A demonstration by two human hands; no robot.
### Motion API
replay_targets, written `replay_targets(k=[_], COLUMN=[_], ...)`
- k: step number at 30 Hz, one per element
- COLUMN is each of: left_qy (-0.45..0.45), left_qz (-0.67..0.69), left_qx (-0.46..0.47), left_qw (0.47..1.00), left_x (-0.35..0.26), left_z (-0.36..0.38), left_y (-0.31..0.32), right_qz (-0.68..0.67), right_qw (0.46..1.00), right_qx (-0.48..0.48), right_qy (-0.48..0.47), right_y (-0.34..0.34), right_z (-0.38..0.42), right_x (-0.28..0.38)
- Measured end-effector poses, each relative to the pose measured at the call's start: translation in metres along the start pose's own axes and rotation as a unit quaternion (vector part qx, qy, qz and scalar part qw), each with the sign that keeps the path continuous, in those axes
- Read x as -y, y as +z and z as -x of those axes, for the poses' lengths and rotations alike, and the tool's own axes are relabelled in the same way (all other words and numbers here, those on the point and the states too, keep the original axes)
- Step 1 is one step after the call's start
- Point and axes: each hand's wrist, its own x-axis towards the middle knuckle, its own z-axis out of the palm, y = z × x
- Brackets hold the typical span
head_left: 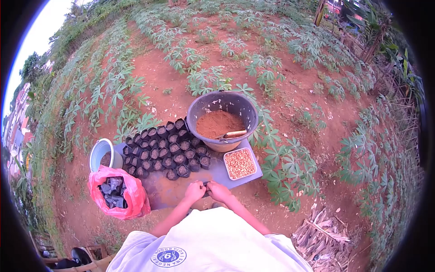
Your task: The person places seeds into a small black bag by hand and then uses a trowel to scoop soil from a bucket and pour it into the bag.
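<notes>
Both hands, left hand (195,191) and right hand (219,191), pinch a small black bag (206,184); it seems light and floppy, best held at the rim.

Two hands show at the near edge of the board: the left hand (195,191) and the right hand (219,191), closed together on one small black bag (206,184), too small to make out further.

One large dark basin (222,119) holds red soil, with one wooden-handled scoop (233,134) lying in it. One square tray of seeds (239,163) sits in front of it. One pale bucket (103,154) stands to the left. One red plastic bag (118,192) holds a heap of empty black bags, too bunched to count.

The filled black nursery bags (166,151) stand in roughly four rows, somewhere near thirty in all; an exact count is not possible.

One grey board (181,183) carries them.
</notes>
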Motion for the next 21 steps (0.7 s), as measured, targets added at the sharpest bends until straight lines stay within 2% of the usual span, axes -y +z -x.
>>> replay_targets(k=[8, 10, 14, 17, 19, 21], left_qy=[-0.059, -0.093, -0.068, -0.094, -0.118, -0.102], left_qz=[-0.01, -0.015, -0.019, -0.035, -0.06, -0.073], left_qx=[-0.013, 0.01, -0.022, -0.005, 0.041, 0.043], left_qw=[0.998, 0.995, 0.997, 0.995, 0.99, 0.991], left_x=[-0.001, -0.004, 0.009, 0.007, -0.003, -0.005], left_z=[0.002, 0.002, 0.001, 0.002, 0.004, 0.003], left_y=[-0.003, -0.004, 0.004, 0.002, -0.005, -0.006], right_qz=[-0.004, 0.0, 0.004, -0.004, -0.01, -0.001], right_qw=[1.0, 1.0, 1.0, 0.999, 0.999, 0.999], right_qx=[0.012, 0.021, 0.019, 0.039, 0.05, 0.032], right_qy=[0.004, 0.001, -0.004, 0.007, 0.012, 0.015], right_y=[0.005, 0.006, 0.01, 0.008, 0.009, 0.009], right_z=[0.005, 0.005, 0.007, 0.006, 0.005, 0.004], right_x=[0.004, 0.004, 0.002, 0.004, 0.004, 0.006])
